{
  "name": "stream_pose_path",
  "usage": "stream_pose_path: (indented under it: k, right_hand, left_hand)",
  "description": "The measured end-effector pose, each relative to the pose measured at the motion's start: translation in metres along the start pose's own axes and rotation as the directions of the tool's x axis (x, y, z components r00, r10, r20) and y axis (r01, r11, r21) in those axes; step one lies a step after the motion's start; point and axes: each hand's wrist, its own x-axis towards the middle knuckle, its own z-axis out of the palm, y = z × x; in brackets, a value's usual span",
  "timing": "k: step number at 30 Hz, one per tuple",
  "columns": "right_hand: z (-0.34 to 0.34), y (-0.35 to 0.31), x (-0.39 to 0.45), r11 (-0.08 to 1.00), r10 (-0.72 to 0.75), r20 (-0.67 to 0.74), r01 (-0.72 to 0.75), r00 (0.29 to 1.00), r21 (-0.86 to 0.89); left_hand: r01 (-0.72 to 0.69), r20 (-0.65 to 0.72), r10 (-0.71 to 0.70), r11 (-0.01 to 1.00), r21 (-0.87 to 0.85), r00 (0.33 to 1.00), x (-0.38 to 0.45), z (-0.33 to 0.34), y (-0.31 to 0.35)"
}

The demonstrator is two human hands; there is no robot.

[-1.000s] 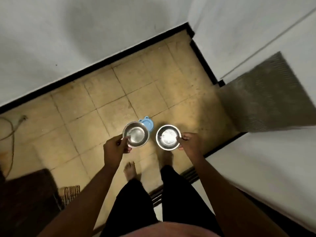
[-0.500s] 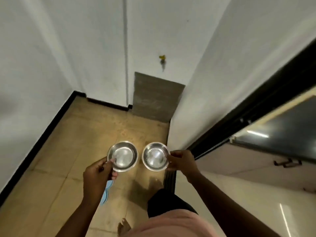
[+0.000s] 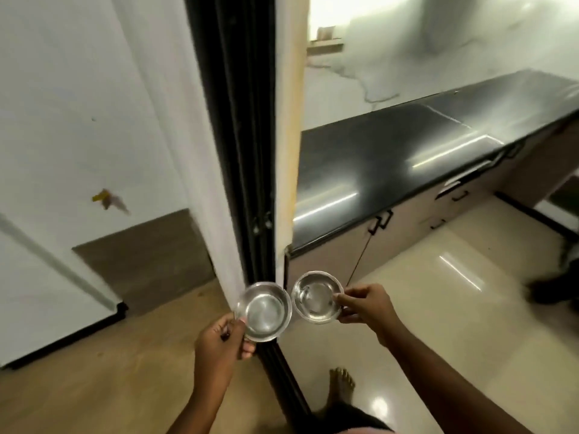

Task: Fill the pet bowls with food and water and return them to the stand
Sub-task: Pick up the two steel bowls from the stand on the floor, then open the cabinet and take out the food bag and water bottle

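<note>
Left hand (image 3: 221, 341) is pinching the left bowl (image 3: 264, 311) by its rim, right hand (image 3: 365, 305) pinching the right bowl (image 3: 317, 297); both empty, level, heading for the counter (image 3: 391, 164).

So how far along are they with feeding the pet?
Early. Done: both bowls are picked up. In hand: the left hand pinches one empty steel bowl, the right hand the other bowl, beside a black kitchen counter. Left: food, water, returning them.

Two empty steel bowls, left bowl (image 3: 264, 311) and right bowl (image 3: 317, 297), held upright, rims nearly touching.
</note>
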Motion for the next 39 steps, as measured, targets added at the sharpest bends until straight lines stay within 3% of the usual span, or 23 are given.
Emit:
stream_pose_path:
  k: [4,8,15,21,29,39]
  right_hand:
    - [-0.074,-0.002,0.037,0.996,-0.003,-0.137,0.015,0.991,0.086]
    - [-0.129,-0.012,0.089,0.991,-0.013,-0.226,0.044,0.974,0.13]
    - [-0.216,-0.038,0.175,0.985,-0.063,-0.239,0.099,0.969,0.139]
    - [-0.242,-0.067,0.244,0.978,-0.054,-0.166,0.085,0.985,0.189]
    - [-0.216,-0.077,0.318,0.983,0.055,-0.059,-0.043,0.997,0.179]
    - [-0.196,-0.098,0.401,0.994,0.105,-0.047,-0.106,0.993,-0.027]
  left_hand:
    - [-0.006,0.1,-0.002,0.997,0.08,0.995,0.029,0.093,0.009]
    - [0.068,0.105,-0.074,0.996,0.061,0.992,0.078,0.175,0.028]
    - [0.101,0.065,-0.106,0.993,0.064,0.992,0.153,0.294,0.07]
    - [0.193,-0.009,-0.193,0.981,0.0,0.981,0.197,0.331,0.103]
    - [0.277,-0.065,-0.283,0.957,-0.089,0.957,0.238,0.34,0.102]
    - [0.314,-0.163,-0.323,0.946,-0.078,0.932,0.308,0.346,0.081]
